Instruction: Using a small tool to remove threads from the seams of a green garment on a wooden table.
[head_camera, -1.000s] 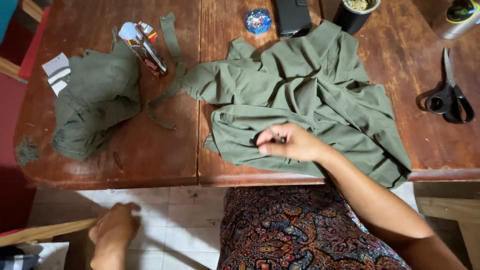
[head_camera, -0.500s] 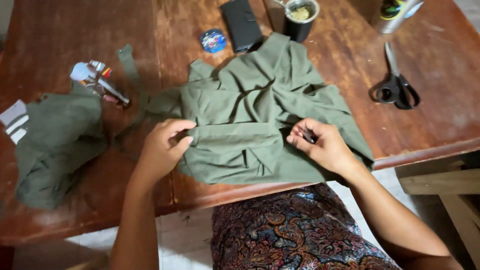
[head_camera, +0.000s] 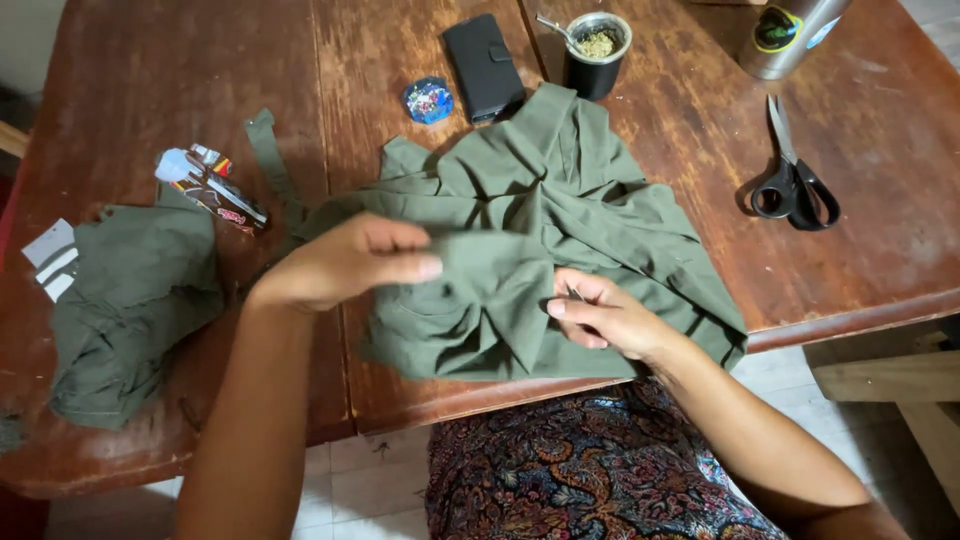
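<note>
Bare wood lay open on the table at the far left corner and along the right edge near the scissors. The green cloth covered the middle, with both hands, the left hand and right hand, gripping its near fold. Behind it, a black wallet, a cup, a round pin holder and a metal flask crowded the far side. To the left, a second green bundle and a wrapper blocked the way.
</note>
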